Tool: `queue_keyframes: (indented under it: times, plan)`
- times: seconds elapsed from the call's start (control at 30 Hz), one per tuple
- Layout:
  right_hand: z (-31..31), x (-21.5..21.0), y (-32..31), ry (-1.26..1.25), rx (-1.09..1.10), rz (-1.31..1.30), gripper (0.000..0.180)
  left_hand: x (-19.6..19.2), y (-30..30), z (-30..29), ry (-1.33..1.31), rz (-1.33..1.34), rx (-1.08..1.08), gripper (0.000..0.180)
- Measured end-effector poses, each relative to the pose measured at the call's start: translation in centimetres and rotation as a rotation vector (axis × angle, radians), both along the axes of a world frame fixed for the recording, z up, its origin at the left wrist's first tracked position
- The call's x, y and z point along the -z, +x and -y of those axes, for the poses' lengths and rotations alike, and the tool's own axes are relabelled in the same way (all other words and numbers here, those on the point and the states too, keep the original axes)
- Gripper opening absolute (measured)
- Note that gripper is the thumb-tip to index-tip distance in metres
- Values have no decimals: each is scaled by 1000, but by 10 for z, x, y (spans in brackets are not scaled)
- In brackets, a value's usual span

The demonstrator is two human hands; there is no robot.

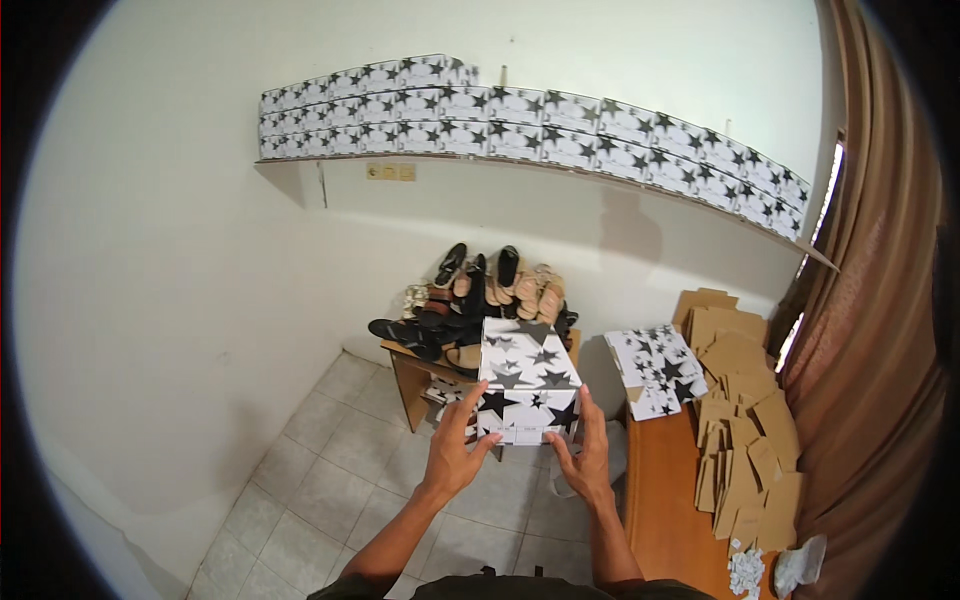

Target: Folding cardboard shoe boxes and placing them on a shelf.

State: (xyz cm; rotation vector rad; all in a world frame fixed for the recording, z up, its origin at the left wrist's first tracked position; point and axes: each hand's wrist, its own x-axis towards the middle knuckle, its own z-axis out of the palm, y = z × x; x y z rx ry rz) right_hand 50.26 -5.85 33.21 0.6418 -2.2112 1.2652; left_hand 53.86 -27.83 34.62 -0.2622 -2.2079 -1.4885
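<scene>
A white shoe box with black and grey stars (530, 385) is held up in front of me, its lid down. My left hand (460, 445) grips its left side, thumb on the front face and fingers along the edge. On the opposite side my right hand (588, 450) grips it the same way. Beyond the box, a pile of shoes and sandals (460, 300) covers a small wooden table (408, 385), which the box partly hides.
A wall shelf (640, 184) carries stacked rows of star-patterned boxes (440, 105). On the right, a wooden desk (660, 490) bears another star-patterned box (655, 370), flattened brown cardboard pieces (745, 420) and a clear plastic bag (800, 568). A brown curtain (880, 350) hangs beside it.
</scene>
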Motion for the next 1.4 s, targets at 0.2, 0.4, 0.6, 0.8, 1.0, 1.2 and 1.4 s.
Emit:
queue_keyframes:
  times: [0.2, 0.4, 0.6, 0.8, 1.0, 1.2, 1.4]
  plan:
    - [71, -61, -52, -82, -25, -258, 85, -67, -32, 65, -4, -169, -48, 84]
    - [112, -104, -107, -65, -68, -471, 80, -112, -75, 103, -35, -355, -108, 85]
    - [133, -145, -177, -75, 8, -649, 79, -163, -139, 126, -103, -435, -98, 90]
    - [159, -198, -250, -134, -40, -732, 77, -219, -210, 152, -165, -573, -99, 98]
    - [172, -272, -316, -83, 44, -986, 69, -284, -268, 164, -89, -629, -60, 95]
    - [197, -331, -376, -125, 69, -1071, 66, -338, -341, 188, -115, -831, 3, 95]
    - [228, -365, -435, -132, 135, -1168, 63, -365, -417, 218, -57, -954, 75, 90]
